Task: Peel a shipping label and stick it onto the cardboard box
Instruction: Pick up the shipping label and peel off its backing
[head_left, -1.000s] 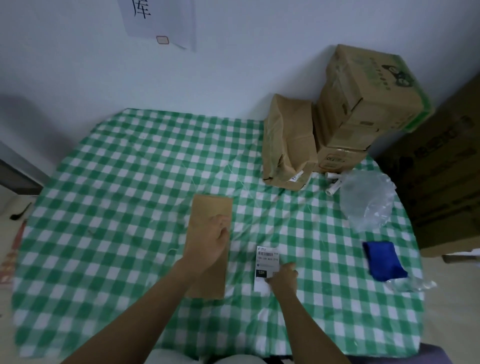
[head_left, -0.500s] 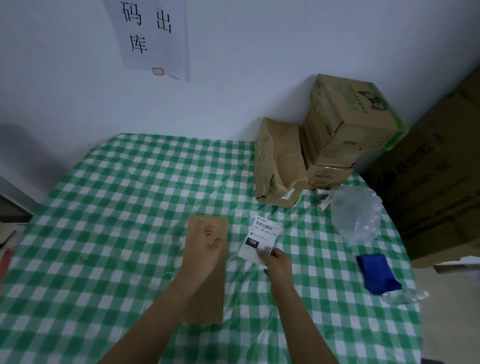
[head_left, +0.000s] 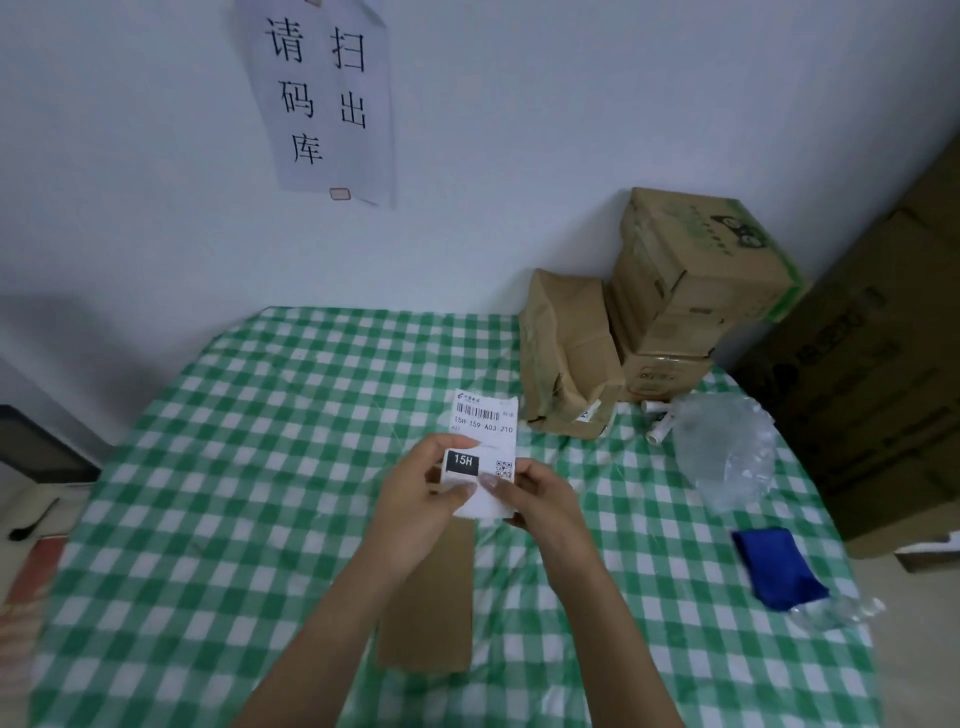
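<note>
both hands pinching shipping label (head_left: 484, 447), left hand (head_left: 423, 501) and right hand (head_left: 540, 499) at its lower edge

Table (head_left: 249, 467): covered with green-and-white checked cloth, set against a white wall. Sign (head_left: 322, 98): white paper with black Chinese characters, fixed to the wall above the table. Far right corner: two boxes stacked, upper box (head_left: 696, 254) tilted on lower box (head_left: 665, 371); a crumpled brown parcel (head_left: 566, 353) leans against them. White tubes (head_left: 657, 428) lie just beside a clear plastic bag (head_left: 727, 452). Blue cloth (head_left: 776, 566) lies near the right edge. Large carton (head_left: 883, 389) stands beyond the table's right edge.
</note>
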